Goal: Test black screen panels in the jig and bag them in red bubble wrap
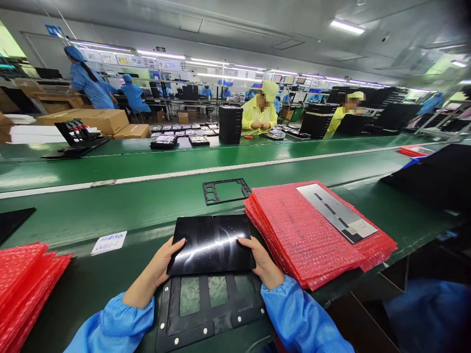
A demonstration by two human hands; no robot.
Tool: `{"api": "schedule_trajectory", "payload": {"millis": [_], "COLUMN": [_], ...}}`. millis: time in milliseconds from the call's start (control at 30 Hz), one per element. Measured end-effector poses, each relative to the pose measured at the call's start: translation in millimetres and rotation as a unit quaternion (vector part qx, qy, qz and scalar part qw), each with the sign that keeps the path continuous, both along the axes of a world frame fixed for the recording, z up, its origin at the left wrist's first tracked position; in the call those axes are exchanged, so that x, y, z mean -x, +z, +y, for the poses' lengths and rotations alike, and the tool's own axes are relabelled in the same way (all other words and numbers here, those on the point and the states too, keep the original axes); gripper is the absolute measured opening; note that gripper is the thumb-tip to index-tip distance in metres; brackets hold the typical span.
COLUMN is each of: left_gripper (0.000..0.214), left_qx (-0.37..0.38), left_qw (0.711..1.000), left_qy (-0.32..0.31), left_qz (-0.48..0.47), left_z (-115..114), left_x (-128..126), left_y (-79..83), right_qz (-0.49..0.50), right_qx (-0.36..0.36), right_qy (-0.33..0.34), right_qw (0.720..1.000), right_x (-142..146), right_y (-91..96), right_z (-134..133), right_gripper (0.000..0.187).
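Observation:
A glossy black tablet screen (211, 245) is held up by its two short sides, with light streaks reflecting on its face. My left hand (158, 262) grips the left edge, thumb on the front. On the opposite edge, my right hand (263, 260) is closed the same way; the fingers behind the panel are hidden. Below the screen, and partly covered by it, lies a black fixture frame (191, 328) with rectangular openings and several pale round studs. Just beyond the screen a thin black tray frame (226, 191) rests on the green bench.
Red bubble-wrap sleeves (287, 230) are stacked at right, topped by a silver-backed panel (334, 211). More red sleeves (25, 284) lie at left, near a handwritten label (109, 242). Across the green bench (147, 201), a person in yellow (259, 117) works beside stacked black trays (230, 125).

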State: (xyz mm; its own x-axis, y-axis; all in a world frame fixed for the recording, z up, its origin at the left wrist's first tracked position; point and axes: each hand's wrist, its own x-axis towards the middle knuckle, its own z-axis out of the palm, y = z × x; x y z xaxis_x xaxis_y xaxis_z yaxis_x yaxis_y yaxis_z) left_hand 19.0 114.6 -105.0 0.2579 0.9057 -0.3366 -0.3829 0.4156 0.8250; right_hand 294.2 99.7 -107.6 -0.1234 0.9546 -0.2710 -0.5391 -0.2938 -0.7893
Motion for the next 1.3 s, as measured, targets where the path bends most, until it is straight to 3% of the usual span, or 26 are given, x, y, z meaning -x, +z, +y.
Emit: {"api": "schedule_trajectory", "payload": {"millis": [1300], "left_gripper": [0.058], "left_qx": [0.006], "left_qw": [1.000], "left_qy": [0.004], "left_qz": [0.007], "left_z": [0.9], "left_x": [0.7], "left_y": [-2.5], "right_qz": [-0.009], "right_qx": [0.005], "right_qy": [-0.001], "right_qw": [1.000], "right_x": [-1.3], "right_y": [-2.1], "right_z": [-0.5], "right_gripper": [0.036]}}
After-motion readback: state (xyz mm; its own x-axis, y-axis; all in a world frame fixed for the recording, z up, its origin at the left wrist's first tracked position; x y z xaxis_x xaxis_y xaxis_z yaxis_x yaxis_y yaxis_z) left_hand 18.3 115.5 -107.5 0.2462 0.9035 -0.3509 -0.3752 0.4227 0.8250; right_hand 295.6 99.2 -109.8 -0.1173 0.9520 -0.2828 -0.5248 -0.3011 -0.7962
